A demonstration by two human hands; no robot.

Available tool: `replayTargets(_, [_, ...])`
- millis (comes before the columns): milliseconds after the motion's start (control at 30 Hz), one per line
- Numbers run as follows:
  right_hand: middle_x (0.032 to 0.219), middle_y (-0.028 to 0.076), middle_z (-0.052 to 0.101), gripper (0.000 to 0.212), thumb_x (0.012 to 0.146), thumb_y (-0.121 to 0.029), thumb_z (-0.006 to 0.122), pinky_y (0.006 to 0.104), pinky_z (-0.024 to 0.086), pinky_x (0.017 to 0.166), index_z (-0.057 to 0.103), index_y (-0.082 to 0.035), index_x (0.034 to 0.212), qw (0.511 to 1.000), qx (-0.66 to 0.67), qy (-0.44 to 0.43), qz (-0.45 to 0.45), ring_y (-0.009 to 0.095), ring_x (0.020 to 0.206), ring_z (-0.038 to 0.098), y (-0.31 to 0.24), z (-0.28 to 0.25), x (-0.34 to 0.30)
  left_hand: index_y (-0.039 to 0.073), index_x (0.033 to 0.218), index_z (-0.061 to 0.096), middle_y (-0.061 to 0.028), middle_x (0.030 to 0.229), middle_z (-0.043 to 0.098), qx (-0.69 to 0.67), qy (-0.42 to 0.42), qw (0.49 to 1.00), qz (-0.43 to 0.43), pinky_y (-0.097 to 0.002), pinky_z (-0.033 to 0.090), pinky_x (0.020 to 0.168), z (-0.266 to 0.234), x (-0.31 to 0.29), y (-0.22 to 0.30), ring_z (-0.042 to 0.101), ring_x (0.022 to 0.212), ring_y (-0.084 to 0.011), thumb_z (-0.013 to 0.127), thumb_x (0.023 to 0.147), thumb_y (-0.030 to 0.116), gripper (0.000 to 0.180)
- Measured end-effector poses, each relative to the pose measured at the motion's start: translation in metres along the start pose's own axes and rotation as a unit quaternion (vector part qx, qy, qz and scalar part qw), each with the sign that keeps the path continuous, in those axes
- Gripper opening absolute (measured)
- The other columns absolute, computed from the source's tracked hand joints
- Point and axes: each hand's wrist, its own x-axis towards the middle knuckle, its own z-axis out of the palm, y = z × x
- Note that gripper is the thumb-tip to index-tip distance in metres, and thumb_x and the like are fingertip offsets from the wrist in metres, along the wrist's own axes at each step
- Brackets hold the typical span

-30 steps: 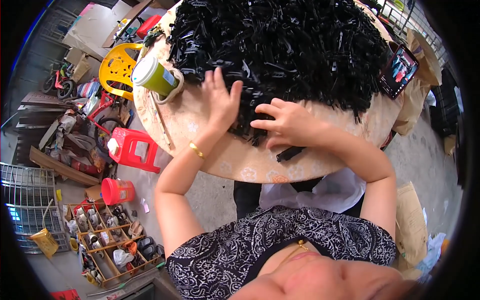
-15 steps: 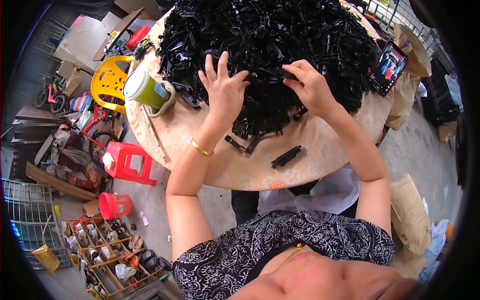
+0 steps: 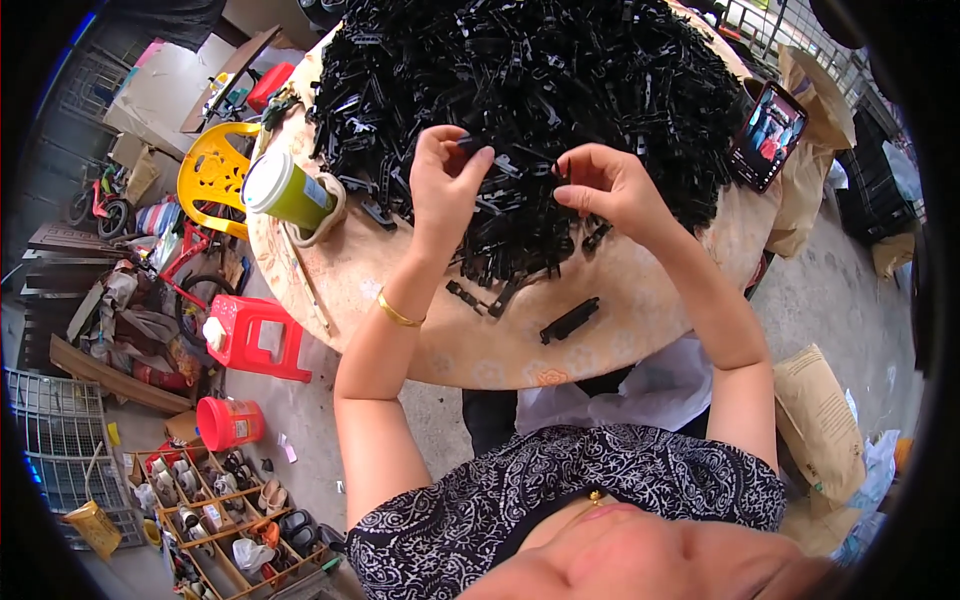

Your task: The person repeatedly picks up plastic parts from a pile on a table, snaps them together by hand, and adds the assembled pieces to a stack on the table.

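Observation:
A large heap of small black plastic parts (image 3: 520, 70) covers the far side of a round table (image 3: 450, 360) with a patterned beige cloth. Over the heap's near side, my left hand (image 3: 445, 180) has its fingers curled in toward the thumb. Whatever it pinches blends into the black behind it. My right hand (image 3: 612, 192) is closed at the fingertips, with a small dark piece at the tips of its thumb and forefinger. One longer black plastic part (image 3: 570, 320) lies apart on the cloth near the table's front edge.
Left on the table stand a green cup with a white lid (image 3: 290, 190) and a thin stick (image 3: 308, 285). A phone (image 3: 768, 137) leans at the right edge. A yellow chair (image 3: 215, 170), red stool (image 3: 255, 335), red bucket (image 3: 230, 422) and shoe rack (image 3: 215, 510) are leftward.
My left hand's spread fingers have curled in toward the thumb. My right hand has shifted slightly left and lower, its fingers still pinched. The view has tilted a little.

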Motion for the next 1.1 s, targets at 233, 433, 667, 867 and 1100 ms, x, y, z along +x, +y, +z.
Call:
replayTargets(233, [0.082,0.003,0.062,0.024,0.083,-0.004,0.065,0.0231,0.054,0.068,0.057,0.0,0.105,0.995,0.093,-0.018,-0.024,0.012,0.072,0.064,-0.003,0.013,-0.005,-0.006,0.106,0.061,-0.0104,0.095,0.063,-0.199,-0.103,0.946,-0.233,-0.0256,0.056,0.073,0.008,-0.019,0.016,0.064,0.081,-0.0163,0.059,0.09,0.011,0.023])
replayTargets(433, [0.085,0.008,0.068,0.015,0.081,0.0,0.066,0.0219,0.052,0.068,0.064,0.004,0.096,0.988,-0.073,0.057,-0.127,0.011,0.078,0.066,0.008,0.019,-0.007,-0.006,0.113,0.057,-0.0074,0.098,0.064,-0.358,-0.158,0.874,-0.287,-0.0274,0.055,0.081,0.01,-0.025,0.015,0.063,0.089,-0.0131,0.055,0.093,0.016,0.03])
replayTargets(667, [0.086,0.011,0.067,0.02,0.077,-0.007,0.071,0.0256,0.051,0.063,0.065,0.0,0.094,0.938,-0.246,0.061,-0.236,0.018,0.073,0.066,0.007,0.014,-0.009,-0.006,0.115,0.057,-0.0075,0.093,0.066,-0.177,-0.199,0.949,-0.167,-0.0198,0.051,0.073,0.002,-0.029,0.017,0.062,0.079,-0.0087,0.066,0.084,0.008,0.035])
replayTargets(867, [0.102,0.015,0.064,0.039,0.071,-0.017,0.077,0.0299,0.052,0.069,0.062,0.001,0.102,0.844,-0.37,0.137,-0.364,0.022,0.081,0.065,-0.001,0.012,-0.004,0.0,0.112,0.062,-0.0061,0.088,0.069,-0.038,-0.187,0.98,-0.057,-0.022,0.05,0.067,-0.001,-0.032,0.014,0.061,0.074,-0.0063,0.068,0.08,0.003,0.033])
replayTargets(1100, [0.094,0.015,0.067,0.04,0.072,-0.012,0.075,0.0291,0.053,0.071,0.062,0.0,0.107,0.966,-0.214,-0.025,-0.145,0.021,0.08,0.067,0.003,0.003,-0.007,0.0,0.106,0.063,-0.0113,0.086,0.068,0.041,-0.18,0.981,0.055,-0.0243,0.05,0.064,0.003,-0.034,0.026,0.064,0.072,-0.0124,0.069,0.077,0.001,0.03])
